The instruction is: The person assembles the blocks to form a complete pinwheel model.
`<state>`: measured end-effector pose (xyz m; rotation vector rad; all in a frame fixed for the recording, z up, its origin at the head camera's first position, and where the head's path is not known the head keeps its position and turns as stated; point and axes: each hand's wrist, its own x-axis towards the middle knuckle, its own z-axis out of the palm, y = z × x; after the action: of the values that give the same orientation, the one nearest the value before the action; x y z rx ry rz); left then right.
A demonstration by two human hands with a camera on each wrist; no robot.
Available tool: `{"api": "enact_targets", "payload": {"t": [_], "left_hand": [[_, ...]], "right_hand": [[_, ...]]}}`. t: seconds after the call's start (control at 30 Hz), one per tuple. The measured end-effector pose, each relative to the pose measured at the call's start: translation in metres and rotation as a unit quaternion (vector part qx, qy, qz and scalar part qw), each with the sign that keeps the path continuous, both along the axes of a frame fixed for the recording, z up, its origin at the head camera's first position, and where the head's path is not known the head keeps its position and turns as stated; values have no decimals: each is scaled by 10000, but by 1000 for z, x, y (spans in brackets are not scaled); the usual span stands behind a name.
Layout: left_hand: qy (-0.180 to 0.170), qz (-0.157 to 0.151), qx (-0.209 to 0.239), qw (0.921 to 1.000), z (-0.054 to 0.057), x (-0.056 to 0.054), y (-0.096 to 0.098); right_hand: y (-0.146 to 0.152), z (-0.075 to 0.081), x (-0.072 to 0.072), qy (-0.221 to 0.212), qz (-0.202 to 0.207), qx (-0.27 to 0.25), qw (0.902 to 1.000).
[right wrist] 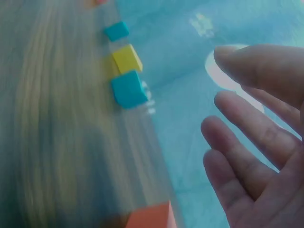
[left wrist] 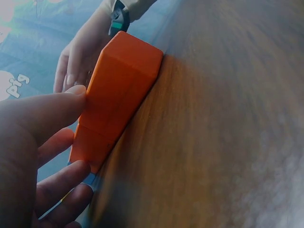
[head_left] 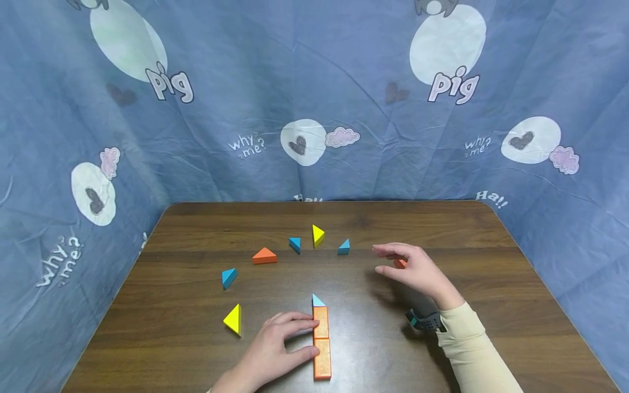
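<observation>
Two orange rectangular blocks (head_left: 322, 360) lie end to end on the table, with a small blue triangular block (head_left: 318, 301) at their far end. My left hand (head_left: 275, 346) rests along their left side, thumb at the near block and fingertips at the far one. In the left wrist view those fingers touch the orange side face (left wrist: 111, 90) without wrapping round it. My right hand (head_left: 417, 267) hovers with fingers spread and nothing in its grasp. An orange triangular block (head_left: 400, 263) shows partly behind it, the rest hidden by the hand.
An arc of triangular blocks lies beyond: yellow (head_left: 234, 320), blue (head_left: 229, 278), orange (head_left: 265, 255), blue (head_left: 295, 244), yellow (head_left: 318, 236) and blue (head_left: 344, 247). A blue printed curtain (head_left: 344, 180) hangs behind the wooden table (head_left: 196, 229). A dark band (head_left: 423, 321) circles my right wrist.
</observation>
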<state>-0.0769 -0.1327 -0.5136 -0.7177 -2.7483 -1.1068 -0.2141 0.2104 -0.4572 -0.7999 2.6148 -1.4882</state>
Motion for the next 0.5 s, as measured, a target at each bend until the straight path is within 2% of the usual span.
{"api": "enact_targets", "payload": {"t": [0.2,0.33,0.43,0.5], "left_hand": [[-36,-15,31,10000,0,0,0],[-108,-15,23,9999,1,0,0],[-168,-7,-6,9999,1,-1,0],[-164,0,-16,9999,1,0,0]], "right_hand": [[26,-6,2,-250,-139,-679,9973],[41,-7,4,15,-516,-178,9985],[52,-8,4,239,-836,312,9957],[58,-10,2,279,-929,430,9944]]}}
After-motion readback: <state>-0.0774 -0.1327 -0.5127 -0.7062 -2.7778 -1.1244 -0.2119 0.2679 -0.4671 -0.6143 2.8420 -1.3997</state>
